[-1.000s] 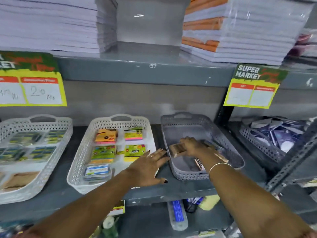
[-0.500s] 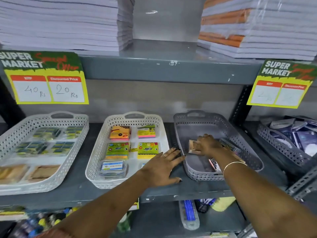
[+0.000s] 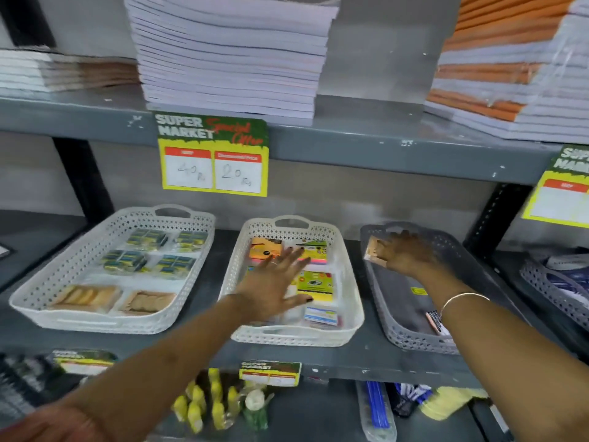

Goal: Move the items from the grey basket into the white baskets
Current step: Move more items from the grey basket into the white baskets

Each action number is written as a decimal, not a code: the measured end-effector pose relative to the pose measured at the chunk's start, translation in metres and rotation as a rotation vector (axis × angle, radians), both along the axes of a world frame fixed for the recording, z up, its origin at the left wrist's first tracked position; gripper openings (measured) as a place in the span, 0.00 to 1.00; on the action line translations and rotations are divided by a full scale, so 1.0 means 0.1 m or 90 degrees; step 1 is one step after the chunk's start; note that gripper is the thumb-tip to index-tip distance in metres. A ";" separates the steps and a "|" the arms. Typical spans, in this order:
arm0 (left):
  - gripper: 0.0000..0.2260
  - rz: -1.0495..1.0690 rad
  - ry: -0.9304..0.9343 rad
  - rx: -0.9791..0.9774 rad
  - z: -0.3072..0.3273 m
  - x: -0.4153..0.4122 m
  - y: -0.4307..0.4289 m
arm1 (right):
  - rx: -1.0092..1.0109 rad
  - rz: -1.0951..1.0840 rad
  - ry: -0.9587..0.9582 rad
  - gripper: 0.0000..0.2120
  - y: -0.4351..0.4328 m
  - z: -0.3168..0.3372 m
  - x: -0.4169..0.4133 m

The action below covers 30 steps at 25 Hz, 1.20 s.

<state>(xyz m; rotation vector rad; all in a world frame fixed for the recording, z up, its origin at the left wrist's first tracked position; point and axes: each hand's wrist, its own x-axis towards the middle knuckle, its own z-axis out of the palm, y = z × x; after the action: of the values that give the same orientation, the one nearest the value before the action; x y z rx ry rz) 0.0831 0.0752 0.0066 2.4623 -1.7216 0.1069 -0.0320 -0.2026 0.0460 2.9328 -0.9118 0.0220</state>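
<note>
The grey basket (image 3: 398, 333) sits on the shelf at the right. My right hand (image 3: 403, 252) hovers over its far left part, shut on a tan packet (image 3: 373, 248). Another packet (image 3: 434, 322) lies near the basket's front, beside my wrist. The middle white basket (image 3: 350, 320) holds sticky-note pads and small packs. My left hand (image 3: 274, 282) is spread flat and open above it, holding nothing. The left white basket (image 3: 95, 325) holds several green packs at the back and tan packets at the front.
Stacks of paper fill the upper shelf (image 3: 350, 141). A yellow price tag (image 3: 213, 157) hangs from its edge, another tag (image 3: 561, 193) at the right. A further grey basket (image 3: 554, 291) stands at far right. Bottles and pens lie on the lower shelf.
My right hand has lifted the tan packet and carried it to the grey basket's far left. My left hand left the shelf edge and now hovers over the middle white basket. The view shifted left.
</note>
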 end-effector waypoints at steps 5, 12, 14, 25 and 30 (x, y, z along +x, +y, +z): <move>0.44 0.180 -0.043 0.005 0.10 0.76 1.47 | 0.000 0.062 -0.097 0.22 0.94 0.16 0.78; 0.59 0.291 0.007 0.061 -0.18 1.33 2.88 | 0.100 0.296 -0.133 0.21 2.91 -0.01 1.77; 0.51 0.273 0.051 0.045 -0.27 1.40 2.92 | 0.173 0.311 -0.085 0.25 3.31 -0.15 1.90; 0.26 0.264 0.062 0.002 -0.48 1.44 2.92 | 0.169 0.302 0.112 0.32 3.74 -0.60 2.07; 0.26 0.265 0.064 -0.006 -0.45 1.42 2.92 | 0.149 0.303 0.095 0.28 3.74 -0.64 2.08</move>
<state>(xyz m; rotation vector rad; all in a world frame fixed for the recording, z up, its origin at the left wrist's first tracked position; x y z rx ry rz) 0.2252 0.3668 -0.0389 2.7278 -1.1463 0.0321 0.1755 0.1714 -0.0176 3.2347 -0.1946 -0.2923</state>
